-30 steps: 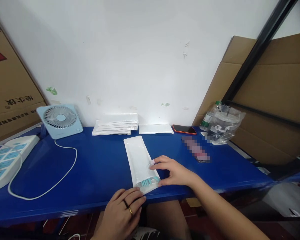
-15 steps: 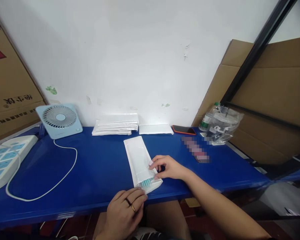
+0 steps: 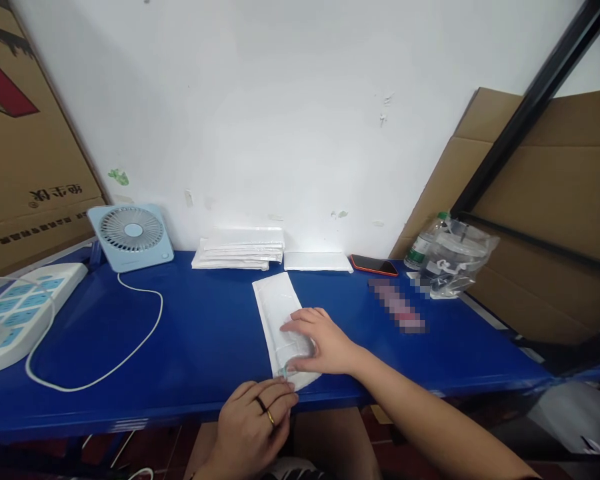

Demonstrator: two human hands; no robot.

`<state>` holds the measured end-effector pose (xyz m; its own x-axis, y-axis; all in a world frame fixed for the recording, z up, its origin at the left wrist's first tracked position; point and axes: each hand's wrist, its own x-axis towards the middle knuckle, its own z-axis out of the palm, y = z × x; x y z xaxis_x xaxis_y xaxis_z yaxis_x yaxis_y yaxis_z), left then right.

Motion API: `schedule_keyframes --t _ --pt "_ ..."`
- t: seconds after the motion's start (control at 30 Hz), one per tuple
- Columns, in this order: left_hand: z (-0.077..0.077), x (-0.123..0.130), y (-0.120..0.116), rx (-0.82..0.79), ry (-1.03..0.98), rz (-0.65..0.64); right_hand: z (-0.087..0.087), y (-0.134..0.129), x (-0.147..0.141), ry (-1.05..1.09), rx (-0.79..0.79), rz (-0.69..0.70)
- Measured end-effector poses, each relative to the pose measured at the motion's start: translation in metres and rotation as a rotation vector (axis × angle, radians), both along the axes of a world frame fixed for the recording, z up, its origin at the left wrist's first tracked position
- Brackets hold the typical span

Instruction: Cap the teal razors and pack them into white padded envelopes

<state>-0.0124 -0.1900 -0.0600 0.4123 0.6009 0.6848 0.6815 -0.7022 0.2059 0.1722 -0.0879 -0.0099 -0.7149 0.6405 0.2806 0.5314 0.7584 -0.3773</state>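
A white mailing envelope (image 3: 275, 300) lies lengthwise on the blue table, its lower end near the front edge. My left hand (image 3: 255, 423), with a black ring and a gold ring, is closed on that near end. A small bit of a turquoise piece (image 3: 283, 371) shows at the envelope's mouth; the rest is hidden. My right hand (image 3: 325, 340) rests over the lower half of the envelope, thumb and fingers spread apart. Its thumb tip is beside the turquoise piece, and its fingertips touch the envelope's upper face.
Against the wall lie a stack of white envelopes (image 3: 237, 250), one more flat white packet (image 3: 317, 261) and a phone (image 3: 375, 265). A bottle (image 3: 423, 247) and a clear bag (image 3: 455, 260) stand right. On the left are a blue fan (image 3: 135, 233), its cable and a power strip (image 3: 30, 307).
My right hand has shifted left over the envelope, and its fingers have opened wider. Less of the turquoise bristle-like piece shows at the mouth. My left hand keeps its hold; the view has tilted slightly.
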Motion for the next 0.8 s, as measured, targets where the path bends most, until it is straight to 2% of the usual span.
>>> schedule_keyframes --t 0.17,0.4,0.47,0.57,0.6,0.73,0.8 --pt "-0.001 -0.001 0.0 0.011 -0.005 -0.01 0.002 -0.002 -0.005 0.008 0.045 -0.05" --pt "-0.008 -0.002 0.0 -0.027 -0.028 0.005 0.003 -0.002 -0.01 -0.008 0.029 -0.061" --pt "-0.01 -0.001 0.0 -0.03 -0.032 0.011 0.009 0.002 -0.002 -0.017 -0.025 0.0" --pt "-0.008 -0.001 0.0 -0.016 -0.031 0.016 0.016 0.011 0.015 -0.058 -0.166 0.181" --pt "-0.007 -0.001 0.0 -0.015 -0.03 0.017 0.016 0.013 0.019 -0.056 -0.195 0.196" --pt "0.0 -0.001 0.001 -0.026 -0.016 0.024 0.008 0.012 0.028 0.005 -0.155 0.09" --pt "0.004 0.0 0.001 -0.022 -0.008 0.025 0.006 0.008 0.03 0.018 -0.139 0.08"
